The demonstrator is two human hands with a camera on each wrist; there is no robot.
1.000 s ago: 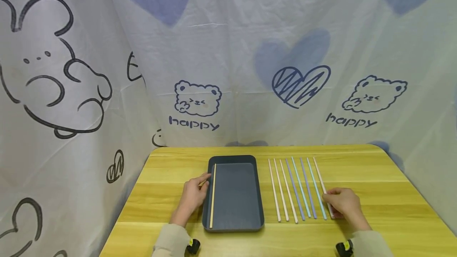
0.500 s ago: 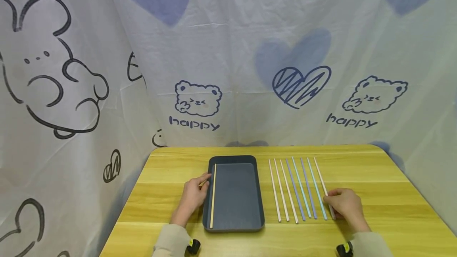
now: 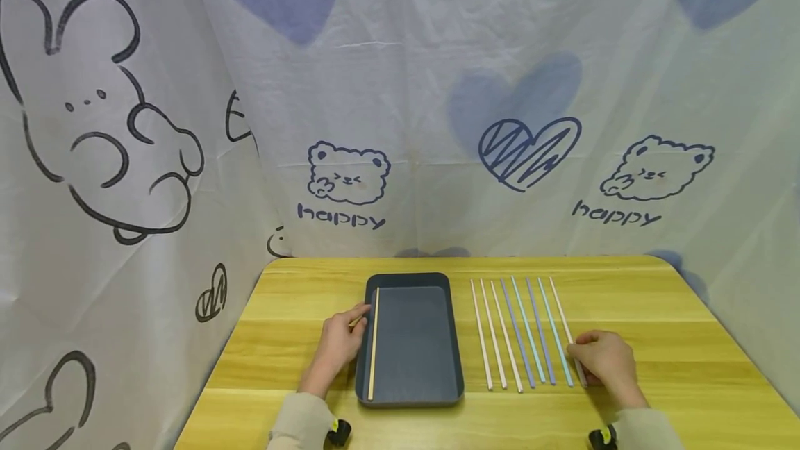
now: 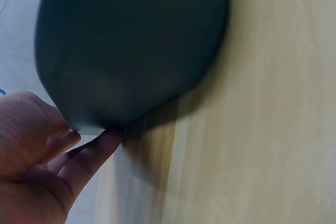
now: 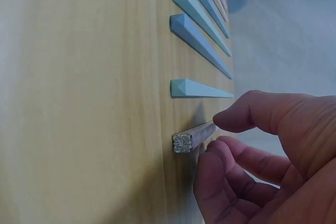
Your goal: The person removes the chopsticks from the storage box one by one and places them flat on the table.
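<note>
A dark grey rectangular tray [image 3: 415,346] lies left of centre, with one tan chopstick [image 3: 373,346] along its left side. My left hand [image 3: 342,339] holds the tray's left rim, thumb and fingers meeting at its edge in the left wrist view. Right of the tray, several pale pink, purple and light blue chopsticks [image 3: 496,332] lie side by side. The rightmost, a pale pink chopstick [image 3: 560,311], is between the thumb and fingers of my right hand [image 3: 605,358]. Its square, silvery patterned end [image 5: 182,143] points out past the fingers in the right wrist view.
Everything sits on a yellow wood-grain table [image 3: 512,422]. A light blue chopstick [image 5: 197,88] lies close beside the held one. White printed cloth [image 3: 431,193] hangs behind the table and along its left side.
My right hand has shifted very slightly to the right, still at the rightmost chopstick. The left hand and tray keep their places; the head view has moved a little.
</note>
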